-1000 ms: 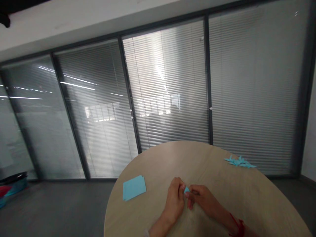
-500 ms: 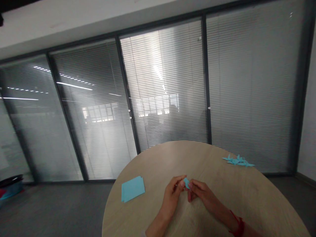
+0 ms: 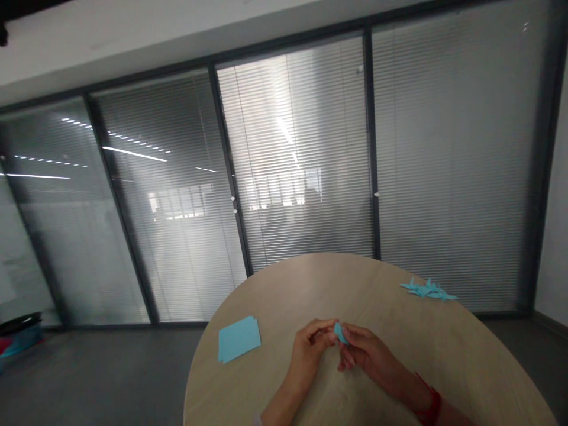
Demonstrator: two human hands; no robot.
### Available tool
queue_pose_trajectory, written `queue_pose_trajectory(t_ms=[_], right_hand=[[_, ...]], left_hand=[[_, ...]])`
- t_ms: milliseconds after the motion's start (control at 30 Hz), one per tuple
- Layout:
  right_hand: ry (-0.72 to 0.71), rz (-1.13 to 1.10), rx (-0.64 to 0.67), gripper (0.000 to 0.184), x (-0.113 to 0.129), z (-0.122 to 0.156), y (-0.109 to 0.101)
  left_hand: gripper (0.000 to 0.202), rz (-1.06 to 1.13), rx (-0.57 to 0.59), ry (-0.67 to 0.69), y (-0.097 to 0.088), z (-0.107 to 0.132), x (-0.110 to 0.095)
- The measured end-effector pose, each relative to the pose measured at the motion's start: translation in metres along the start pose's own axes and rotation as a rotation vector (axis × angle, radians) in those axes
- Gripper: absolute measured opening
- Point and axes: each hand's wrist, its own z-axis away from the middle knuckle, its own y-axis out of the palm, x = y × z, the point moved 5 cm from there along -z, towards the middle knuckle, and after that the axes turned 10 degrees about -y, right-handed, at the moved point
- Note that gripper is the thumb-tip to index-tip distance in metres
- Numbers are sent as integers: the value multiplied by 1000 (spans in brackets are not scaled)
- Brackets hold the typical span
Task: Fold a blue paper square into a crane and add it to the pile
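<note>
Both hands meet over the near middle of a round wooden table. My left hand and my right hand pinch a small folded piece of light blue paper between their fingertips, just above the tabletop. A red band circles my right wrist.
A stack of light blue paper sheets lies at the table's left side. Several folded blue paper pieces sit in a pile near the far right edge. Glass partitions with shut blinds stand behind the table, above grey floor.
The hands shifted slightly on the folded paper; the piece now tilts more between the fingertips. The camera view moved a little to the left.
</note>
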Motion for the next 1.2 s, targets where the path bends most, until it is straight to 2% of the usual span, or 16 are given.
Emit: queue_pose_trajectory(t_ms=[267, 567, 733, 833, 1033, 1200], right_hand=[[2, 46, -8, 40, 5, 1, 4], [-85, 471, -20, 48, 12, -3, -4], [-177, 626, -80, 42, 23, -3, -6], [-172, 671, -84, 39, 23, -2, -9], [-213, 898, -130, 31, 23, 0, -15], [-186, 944, -170, 23, 23, -1, -19]], left_hand=[[22, -86, -79, 38, -6, 1, -3], [21, -304, -223, 106, -9, 3, -6], [17, -403, -234, 122, -6, 4, -9], [15, -444, -232, 120, -5, 5, -9], [15, -476, -208, 105, -4, 6, -8], [15, -472, -218, 105, -5, 5, -4]])
